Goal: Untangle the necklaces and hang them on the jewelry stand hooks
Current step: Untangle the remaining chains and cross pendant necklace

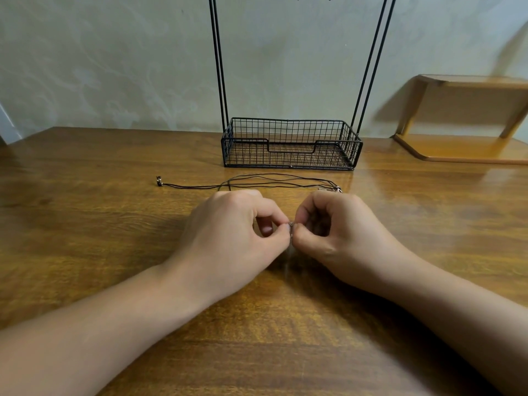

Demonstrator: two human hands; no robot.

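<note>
At frame center, the left hand [237,224] and right hand [328,224] meet fingertip to fingertip — each grip pinching a small metal clasp [291,224] just above the table [85,224]. The dark necklace cords [271,180] lie behind them, before the jewelry stand [291,144] at upper center.

The table [85,212] is warm brown wood with darker grain streaks. The jewelry stand [291,144] is black — its basket a fine wire grid. The necklace cords [271,181] are dark brown. The small shelf [468,118] is orange-tan; the wall [114,67] — pale, faintly mottled grey-green.
</note>
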